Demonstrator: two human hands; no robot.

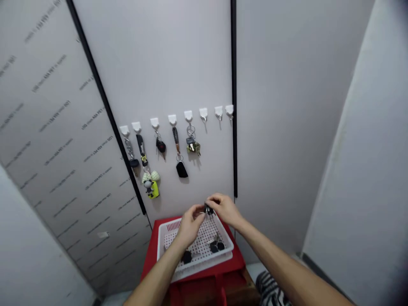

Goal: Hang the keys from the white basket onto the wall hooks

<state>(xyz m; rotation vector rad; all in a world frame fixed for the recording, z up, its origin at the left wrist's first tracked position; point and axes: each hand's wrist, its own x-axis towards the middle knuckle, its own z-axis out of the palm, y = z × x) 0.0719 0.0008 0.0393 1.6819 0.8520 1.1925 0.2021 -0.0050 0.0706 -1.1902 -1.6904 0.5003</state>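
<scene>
Both my hands meet over the far end of a white plastic basket [232, 245], holding a small bunch of keys [208, 210] with a dark part at its top. My right hand [224, 209] pinches the bunch from the right, and my left hand [191, 224] closes on its left side. Fingers hide part of the bunch. Inside the basket, a key set with a ring [217, 245] lies at the right, and another dark key [186, 256] lies near my left forearm, partly covered by it.
White hooks run in a row along the wall. Several carry keys, among them a black fob [182, 169] and a panda keychain [149, 185]. Three hooks at the right, including one [203, 113], hold nothing. A red stool-like surface [234, 262] supports the basket. Black strips [234, 85] edge the panel.
</scene>
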